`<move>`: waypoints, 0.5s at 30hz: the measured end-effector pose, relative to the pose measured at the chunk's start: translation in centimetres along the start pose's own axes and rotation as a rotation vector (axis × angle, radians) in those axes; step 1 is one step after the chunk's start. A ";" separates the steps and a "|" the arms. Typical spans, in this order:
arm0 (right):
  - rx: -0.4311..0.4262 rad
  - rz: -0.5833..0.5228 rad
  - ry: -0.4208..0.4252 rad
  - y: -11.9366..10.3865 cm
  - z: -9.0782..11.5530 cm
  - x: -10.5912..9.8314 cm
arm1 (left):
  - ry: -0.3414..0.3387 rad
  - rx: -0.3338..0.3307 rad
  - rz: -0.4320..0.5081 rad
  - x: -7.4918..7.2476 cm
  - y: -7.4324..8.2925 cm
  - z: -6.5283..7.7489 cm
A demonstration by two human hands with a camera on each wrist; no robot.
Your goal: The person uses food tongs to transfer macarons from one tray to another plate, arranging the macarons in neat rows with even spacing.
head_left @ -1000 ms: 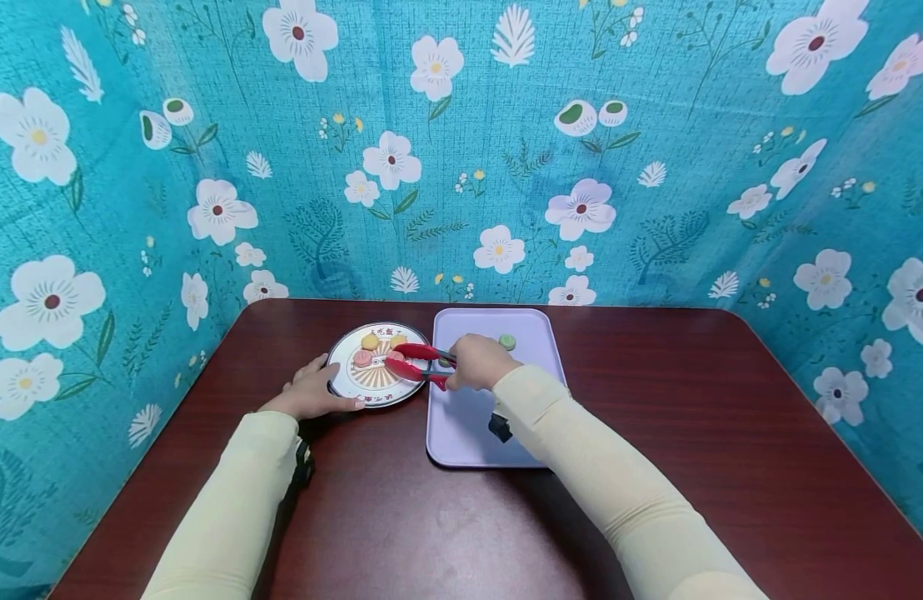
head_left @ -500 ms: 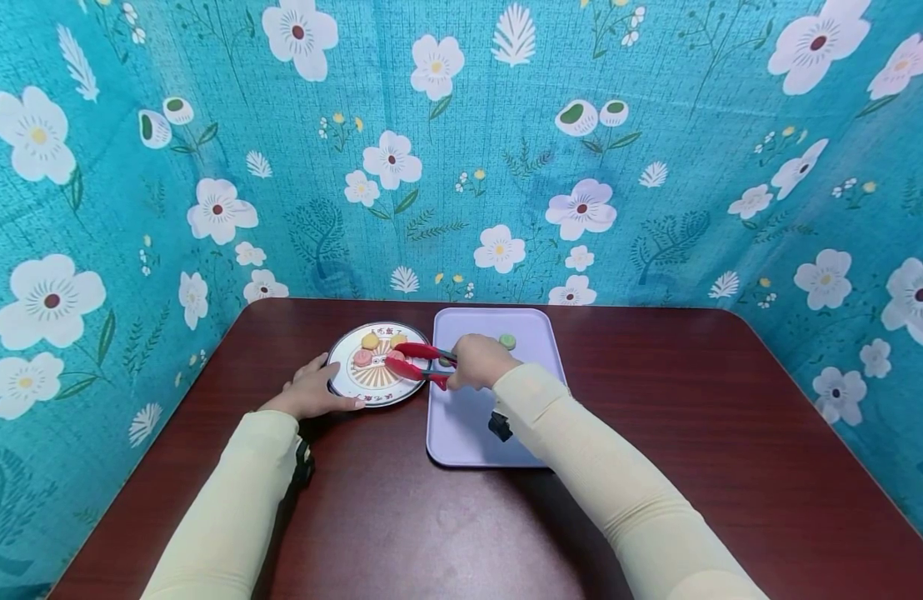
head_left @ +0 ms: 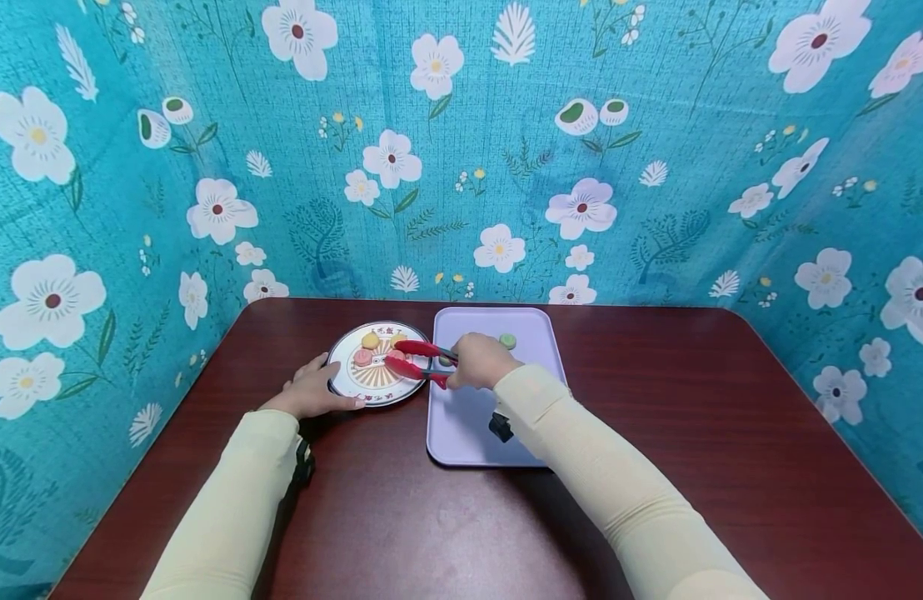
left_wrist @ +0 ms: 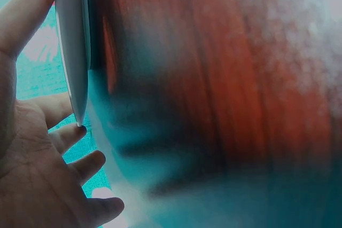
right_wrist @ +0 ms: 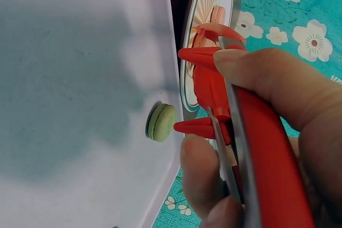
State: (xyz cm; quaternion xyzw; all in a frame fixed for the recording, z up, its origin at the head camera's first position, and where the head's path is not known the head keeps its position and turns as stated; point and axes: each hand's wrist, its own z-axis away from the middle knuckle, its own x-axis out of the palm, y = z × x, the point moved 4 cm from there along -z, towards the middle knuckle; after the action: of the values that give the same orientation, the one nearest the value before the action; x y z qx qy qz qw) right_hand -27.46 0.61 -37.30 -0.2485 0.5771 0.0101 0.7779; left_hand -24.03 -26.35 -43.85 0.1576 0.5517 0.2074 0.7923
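Note:
In the head view my left hand (head_left: pixel 309 389) rests at the left rim of a round white plate (head_left: pixel 345 385), thumb along its front edge. The left wrist view shows the fingers loosely spread beside the plate's edge (left_wrist: pixel 75 52). My right hand (head_left: pixel 482 362) grips red-tipped tongs (head_left: pixel 420 362) over the plate's right side. Between the tong tips is a pink macaron (head_left: pixel 396 356), partly hidden; how firmly they hold it I cannot tell. Another pink macaron (head_left: pixel 362 357) and two yellow macarons (head_left: pixel 370 341) lie on the plate.
A lilac tray (head_left: pixel 461 433) lies right of the plate, under my right hand. On it are a green macaron (head_left: pixel 507 342) near the back and another green macaron (right_wrist: pixel 162 123) beside the tongs. Flowered blue cloth (head_left: pixel 461 167) hangs behind the dark wooden table (head_left: pixel 694 417).

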 end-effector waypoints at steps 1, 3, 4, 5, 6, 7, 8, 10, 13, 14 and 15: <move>-0.001 0.005 0.003 0.0 0.0 0.0 | 0.000 0.001 -0.001 0.0 0.0 0.0; -0.004 0.015 0.007 0.0 0.0 0.0 | 0.000 0.001 0.001 0.0 0.0 0.0; -0.008 0.022 0.010 0.0 0.0 0.0 | 0.001 0.002 0.000 0.0 0.0 0.0; -0.012 0.027 0.012 0.0 0.0 0.0 | 0.001 0.002 -0.001 0.0 0.0 0.0; -0.017 0.031 0.014 0.0 0.0 0.0 | 0.000 0.004 -0.003 0.0 0.0 0.0; -0.022 0.035 0.017 0.0 0.0 0.0 | 0.000 0.004 -0.004 0.0 0.0 0.0; -0.026 0.040 0.021 0.0 0.0 -0.1 | 0.001 0.005 -0.005 0.0 0.0 0.0; -0.038 0.056 0.036 -0.1 0.2 -0.2 | 0.000 0.007 -0.007 0.0 0.0 0.0; -0.045 0.066 0.056 -0.1 0.6 -0.3 | 0.002 0.008 -0.009 0.0 -0.1 -0.1; -0.047 0.072 0.063 -0.1 0.7 -0.4 | 0.002 0.009 -0.010 0.0 -0.1 -0.1; -0.051 0.075 0.070 -0.1 0.8 -0.5 | 0.002 0.010 -0.010 0.0 -0.1 -0.1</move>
State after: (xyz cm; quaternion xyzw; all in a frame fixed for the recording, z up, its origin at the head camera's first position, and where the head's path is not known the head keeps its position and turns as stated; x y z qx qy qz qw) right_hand -26.86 1.01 -36.66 -0.2465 0.6123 0.0454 0.7498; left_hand -24.07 -26.43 -43.92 0.1585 0.5544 0.2007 0.7920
